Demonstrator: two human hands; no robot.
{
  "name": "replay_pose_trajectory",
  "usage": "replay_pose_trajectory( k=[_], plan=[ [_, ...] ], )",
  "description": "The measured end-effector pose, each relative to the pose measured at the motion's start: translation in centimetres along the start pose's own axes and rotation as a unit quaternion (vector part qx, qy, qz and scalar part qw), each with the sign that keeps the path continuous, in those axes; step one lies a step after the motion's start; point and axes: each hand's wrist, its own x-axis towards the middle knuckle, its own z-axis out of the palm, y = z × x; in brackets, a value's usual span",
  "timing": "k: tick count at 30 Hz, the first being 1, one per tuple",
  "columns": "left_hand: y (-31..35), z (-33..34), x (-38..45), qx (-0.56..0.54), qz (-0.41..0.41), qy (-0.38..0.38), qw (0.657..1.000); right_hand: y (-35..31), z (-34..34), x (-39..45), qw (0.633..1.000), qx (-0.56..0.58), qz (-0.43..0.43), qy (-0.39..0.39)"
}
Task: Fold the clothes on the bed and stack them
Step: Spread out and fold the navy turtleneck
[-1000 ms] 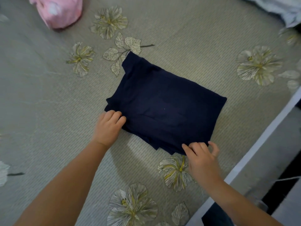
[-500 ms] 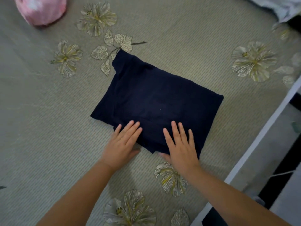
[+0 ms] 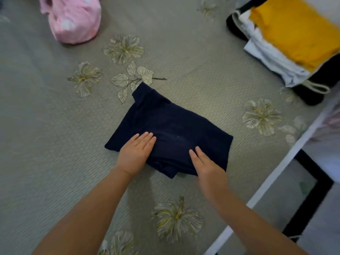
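Navy folded garment (image 3: 171, 126) under both hands: left hand (image 3: 135, 153) fingers straight, flat on it; right hand (image 3: 207, 166) fingers straight, pressing its near edge.

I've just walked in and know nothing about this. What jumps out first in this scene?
In the middle of the flowered bed cover lies a folded navy garment, with the left hand and the right hand resting flat on its near edge. At the far right, a bright yellow garment tops a stack of folded clothes. A pink bundle sits at the far left.
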Motion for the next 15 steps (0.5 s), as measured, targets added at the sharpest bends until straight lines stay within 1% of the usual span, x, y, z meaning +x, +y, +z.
replay_pose_trajectory(
  k=[2,4,7,9,11,13,15],
  plan=[
    [0.5,-2.4,2.4,0.002,0.015,0.028,1.0,1.8,-3.3,0.6,1.0,0.003,-0.002,0.013],
    [1.5,-5.2,5.7,0.011,0.023,0.044,0.999,3.6,-7.0,1.5,0.999,0.029,0.01,0.013],
    [3.3,-9.6,11.1,-0.004,0.045,0.053,0.998,7.6,-11.9,2.4,0.997,0.032,0.053,-0.035],
    [5.0,-12.1,14.9,-0.006,0.073,0.048,0.996,10.6,-15.2,3.0,0.997,0.043,0.064,-0.03],
    [6.9,-13.9,18.7,-0.007,0.08,0.025,0.996,13.7,-18.4,3.4,0.996,0.048,0.069,-0.014],
    [9.1,-14.9,22.8,-0.01,0.093,0.024,0.995,17.4,-21.2,4.1,0.996,0.05,0.073,-0.008],
    [11.0,-15.1,27.5,-0.035,0.108,0.026,0.993,21.3,-23.4,5.6,0.995,0.058,0.079,0.0]
  ],
)
